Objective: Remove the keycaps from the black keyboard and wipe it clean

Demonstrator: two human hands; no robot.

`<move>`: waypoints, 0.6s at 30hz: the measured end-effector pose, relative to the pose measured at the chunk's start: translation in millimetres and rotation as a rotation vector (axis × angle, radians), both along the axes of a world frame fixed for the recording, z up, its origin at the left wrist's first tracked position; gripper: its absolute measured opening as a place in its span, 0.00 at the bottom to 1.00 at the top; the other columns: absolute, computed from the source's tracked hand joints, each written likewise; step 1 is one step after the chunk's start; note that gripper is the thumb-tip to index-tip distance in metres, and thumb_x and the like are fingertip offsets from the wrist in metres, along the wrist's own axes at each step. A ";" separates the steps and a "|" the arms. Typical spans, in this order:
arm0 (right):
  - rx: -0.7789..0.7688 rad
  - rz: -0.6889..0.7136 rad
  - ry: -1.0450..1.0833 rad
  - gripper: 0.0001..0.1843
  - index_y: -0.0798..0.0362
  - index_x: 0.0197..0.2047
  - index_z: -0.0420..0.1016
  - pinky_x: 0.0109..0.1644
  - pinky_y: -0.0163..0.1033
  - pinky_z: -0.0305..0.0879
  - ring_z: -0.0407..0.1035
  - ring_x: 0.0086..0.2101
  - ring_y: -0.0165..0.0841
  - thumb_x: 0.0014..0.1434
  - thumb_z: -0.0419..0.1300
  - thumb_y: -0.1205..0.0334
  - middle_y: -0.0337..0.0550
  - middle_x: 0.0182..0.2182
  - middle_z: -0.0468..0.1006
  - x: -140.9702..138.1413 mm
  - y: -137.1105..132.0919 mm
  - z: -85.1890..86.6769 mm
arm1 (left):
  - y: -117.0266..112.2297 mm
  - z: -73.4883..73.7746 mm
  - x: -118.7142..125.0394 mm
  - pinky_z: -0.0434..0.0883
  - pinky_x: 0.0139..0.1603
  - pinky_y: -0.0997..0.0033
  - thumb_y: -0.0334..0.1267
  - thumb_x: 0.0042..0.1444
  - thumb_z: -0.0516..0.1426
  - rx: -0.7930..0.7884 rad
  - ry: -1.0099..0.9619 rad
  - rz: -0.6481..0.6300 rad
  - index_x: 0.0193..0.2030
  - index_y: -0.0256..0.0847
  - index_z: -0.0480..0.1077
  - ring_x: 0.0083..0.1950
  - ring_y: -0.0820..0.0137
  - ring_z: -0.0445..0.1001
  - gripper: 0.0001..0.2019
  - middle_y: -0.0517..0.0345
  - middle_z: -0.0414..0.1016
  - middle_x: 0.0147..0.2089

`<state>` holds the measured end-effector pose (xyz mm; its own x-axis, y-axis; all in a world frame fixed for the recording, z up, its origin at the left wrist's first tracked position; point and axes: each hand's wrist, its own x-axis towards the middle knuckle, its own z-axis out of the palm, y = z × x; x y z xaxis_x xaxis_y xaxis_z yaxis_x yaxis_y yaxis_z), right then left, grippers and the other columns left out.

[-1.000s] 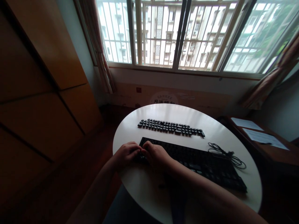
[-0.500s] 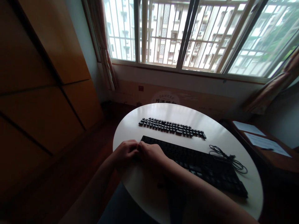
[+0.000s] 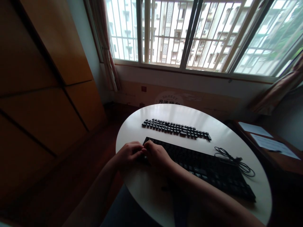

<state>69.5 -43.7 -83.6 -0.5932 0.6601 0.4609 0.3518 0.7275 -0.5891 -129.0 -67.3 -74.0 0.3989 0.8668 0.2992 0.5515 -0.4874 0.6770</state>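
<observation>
A black keyboard [image 3: 213, 164] lies at a slant on the round white table [image 3: 132, 126]. Over its left end, my left hand [image 3: 129, 154] and my right hand [image 3: 157, 154] meet at the fingertips. Both hands have their fingers curled in and closed; whatever may be between them is too small or hidden to make out. Behind the keyboard, loose black keycaps [image 3: 175, 128] lie in rows on the tabletop. My right forearm crosses in front of the keyboard and covers part of it.
A coiled black cable [image 3: 236, 162] rests on the table behind the keyboard's right end. To the right, papers [image 3: 272, 145] lie on a dark wooden surface. A wooden cabinet [image 3: 78, 104] stands at left. Barred windows and curtains [image 3: 110, 66] are ahead.
The view has shifted slightly, so the table and what is on it sit a little further right. My hands stay together at the keyboard's left end, with only a small change in finger position.
</observation>
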 end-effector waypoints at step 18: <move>0.017 -0.088 0.176 0.11 0.52 0.41 0.65 0.33 0.35 0.63 0.71 0.27 0.33 0.70 0.49 0.54 0.42 0.31 0.76 0.2 -1.0 -4.5 | 3.1 -20.3 -6.1 0.71 0.48 0.69 0.35 0.64 0.53 0.101 0.030 -0.045 0.55 0.43 0.75 0.45 0.65 0.74 0.15 0.52 0.75 0.46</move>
